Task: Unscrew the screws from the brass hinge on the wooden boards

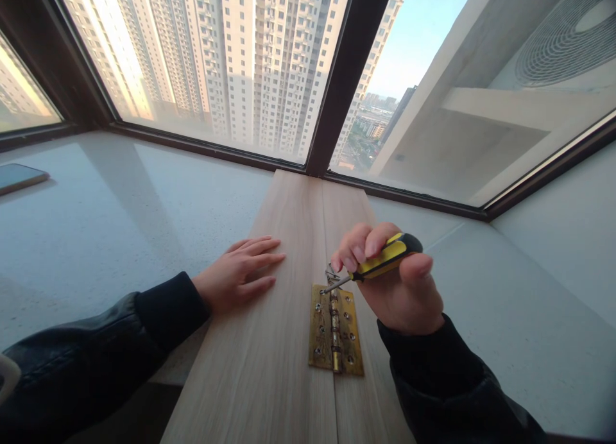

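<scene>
Above the brass hinge (335, 332), the right hand (404, 296) curls round a screwdriver (385, 259), its tip apparently at an upper screw (322, 292). The left hand (238, 274) lies flat, empty, on a board (255, 367).

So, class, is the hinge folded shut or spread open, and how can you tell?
Spread open: the hinge lies flat, its left plate on the left board and its right plate on the right board.

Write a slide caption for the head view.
The right hand holds a yellow-and-black screwdriver to a brass-coloured hinge while the left hand lies on pale wood.
</scene>
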The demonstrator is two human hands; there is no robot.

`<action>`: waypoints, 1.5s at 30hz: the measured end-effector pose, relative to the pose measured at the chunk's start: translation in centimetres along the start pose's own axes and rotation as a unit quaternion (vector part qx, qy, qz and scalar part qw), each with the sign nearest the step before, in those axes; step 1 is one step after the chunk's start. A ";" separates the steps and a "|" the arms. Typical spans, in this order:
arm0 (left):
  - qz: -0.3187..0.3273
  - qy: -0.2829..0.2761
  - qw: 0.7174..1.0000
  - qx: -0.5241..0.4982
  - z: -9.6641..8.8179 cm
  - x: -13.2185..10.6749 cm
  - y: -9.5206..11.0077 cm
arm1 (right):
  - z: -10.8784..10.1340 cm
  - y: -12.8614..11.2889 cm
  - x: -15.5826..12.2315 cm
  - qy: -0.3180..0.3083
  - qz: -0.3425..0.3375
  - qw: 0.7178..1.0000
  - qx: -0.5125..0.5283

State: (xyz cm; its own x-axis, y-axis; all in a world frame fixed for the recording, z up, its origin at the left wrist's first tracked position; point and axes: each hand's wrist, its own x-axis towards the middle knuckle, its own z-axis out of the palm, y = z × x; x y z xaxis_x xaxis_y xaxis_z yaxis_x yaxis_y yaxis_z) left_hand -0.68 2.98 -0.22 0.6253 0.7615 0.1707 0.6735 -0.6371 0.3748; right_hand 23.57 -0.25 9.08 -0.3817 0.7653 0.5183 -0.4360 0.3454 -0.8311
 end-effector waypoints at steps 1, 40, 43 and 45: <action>-0.001 0.000 1.000 0.000 0.0 0.0 0.0 | -0.1 0.0 -0.1 -0.008 0.007 1.000 -0.006; 0.005 0.137 0.990 0.020 -2.2 0.1 -2.3 | 0.0 -0.5 0.0 -0.178 0.227 0.663 -0.691; -0.149 0.262 0.946 0.115 -7.1 -2.6 -8.2 | -1.8 0.0 0.5 -0.171 0.221 0.708 -0.649; -0.270 0.294 0.899 0.183 -10.7 -6.4 -13.3 | -3.1 0.7 0.4 -0.151 0.218 0.737 -0.622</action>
State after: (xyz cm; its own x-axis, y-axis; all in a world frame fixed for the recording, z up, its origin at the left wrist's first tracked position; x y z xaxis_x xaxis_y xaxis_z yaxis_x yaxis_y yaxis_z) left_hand -17.82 7.87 3.47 -0.0743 0.8345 0.5460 0.9679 -0.0715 0.2410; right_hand 25.60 2.01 8.05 -0.5098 0.8602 0.0128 0.7945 0.4765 -0.3764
